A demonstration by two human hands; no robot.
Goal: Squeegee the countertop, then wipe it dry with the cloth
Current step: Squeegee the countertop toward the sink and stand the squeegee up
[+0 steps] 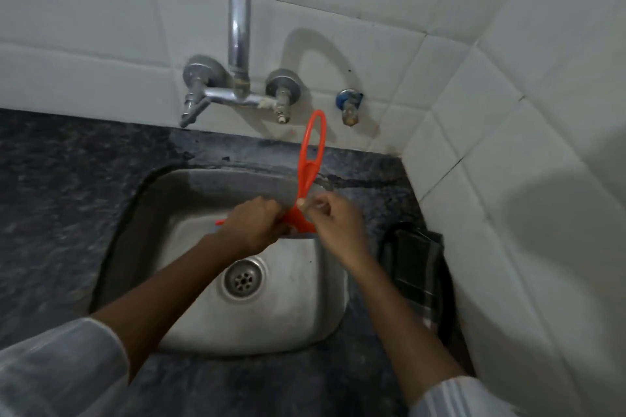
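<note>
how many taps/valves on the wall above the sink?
3: left tap handle, right tap handle, both on the mixer under the spout, and a separate blue-collared valve farther right. None seem hidden.

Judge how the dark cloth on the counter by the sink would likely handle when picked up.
The cloth lies folded and flat against the counter, so it is probably floppy and would unfold or drape when lifted. It looks thin, so likely light. It should not roll or tip. Whether it is wet cannot be told.
</note>
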